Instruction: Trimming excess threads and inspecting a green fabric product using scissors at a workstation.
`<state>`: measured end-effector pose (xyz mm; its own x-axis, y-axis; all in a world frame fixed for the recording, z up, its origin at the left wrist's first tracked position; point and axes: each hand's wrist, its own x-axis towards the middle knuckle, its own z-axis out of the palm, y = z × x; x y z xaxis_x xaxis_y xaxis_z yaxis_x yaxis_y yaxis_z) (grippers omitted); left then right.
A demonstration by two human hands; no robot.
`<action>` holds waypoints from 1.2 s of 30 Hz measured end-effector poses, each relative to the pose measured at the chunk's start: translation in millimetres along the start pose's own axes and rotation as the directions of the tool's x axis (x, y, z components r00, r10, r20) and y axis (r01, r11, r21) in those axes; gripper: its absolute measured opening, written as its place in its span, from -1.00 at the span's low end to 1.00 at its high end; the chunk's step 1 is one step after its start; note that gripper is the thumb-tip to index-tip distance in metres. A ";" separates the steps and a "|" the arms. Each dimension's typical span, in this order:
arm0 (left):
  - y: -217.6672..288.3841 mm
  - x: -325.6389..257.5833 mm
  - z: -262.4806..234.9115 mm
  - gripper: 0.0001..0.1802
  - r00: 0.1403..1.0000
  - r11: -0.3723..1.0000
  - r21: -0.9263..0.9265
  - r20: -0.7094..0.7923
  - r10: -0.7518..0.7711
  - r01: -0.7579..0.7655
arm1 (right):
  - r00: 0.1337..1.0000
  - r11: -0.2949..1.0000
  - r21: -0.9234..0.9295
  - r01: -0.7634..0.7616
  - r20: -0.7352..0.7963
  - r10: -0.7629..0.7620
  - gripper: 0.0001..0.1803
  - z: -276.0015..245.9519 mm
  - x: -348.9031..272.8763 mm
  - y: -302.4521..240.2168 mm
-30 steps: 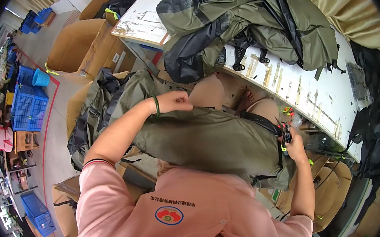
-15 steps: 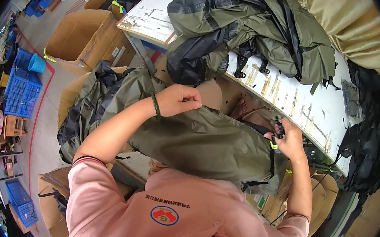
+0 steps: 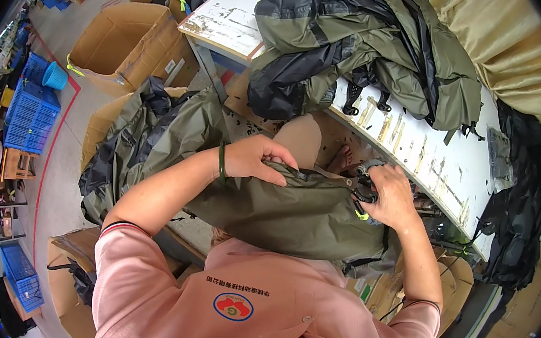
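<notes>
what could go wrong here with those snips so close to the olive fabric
The right hand holds small snips at the edge of the olive garment, so the blades might nick the fabric rather than a loose thread. The left hand pinches the same edge nearby; fingers could stray toward the blades. The heaped jackets on the white table overhang its edge and may slide off.

a garment workshop: heaped olive jackets (image 3: 368, 33), cardboard boxes (image 3: 126, 45), blue crates (image 3: 28, 122).
</notes>
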<state>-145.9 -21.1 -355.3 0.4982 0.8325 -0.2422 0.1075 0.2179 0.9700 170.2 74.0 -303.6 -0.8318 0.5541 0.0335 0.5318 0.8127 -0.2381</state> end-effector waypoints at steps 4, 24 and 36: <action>-2.9 -4.4 5.9 -0.62 0.999 0.986 -0.163 -0.030 0.022 -0.027 | 1.000 1.000 -0.005 -0.007 -0.022 0.007 -0.61 -0.9 -0.2 -4.5; -4.4 -9.8 8.0 -0.59 0.997 0.993 -0.104 -0.059 0.045 -0.051 | 0.997 0.998 0.049 0.027 -0.068 -0.024 -0.61 16.4 14.1 -19.0; 0.6 -14.6 12.7 -0.58 0.993 1.000 -0.015 -0.118 0.011 -0.013 | 0.999 0.994 0.111 -0.007 0.040 0.002 -0.62 14.7 22.4 -26.0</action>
<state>-142.2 -39.6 -351.0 0.3945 0.8891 -0.2323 0.0887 0.2148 0.9726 135.4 62.5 -310.9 -0.8363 0.5483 -0.0061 0.5164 0.7838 -0.3450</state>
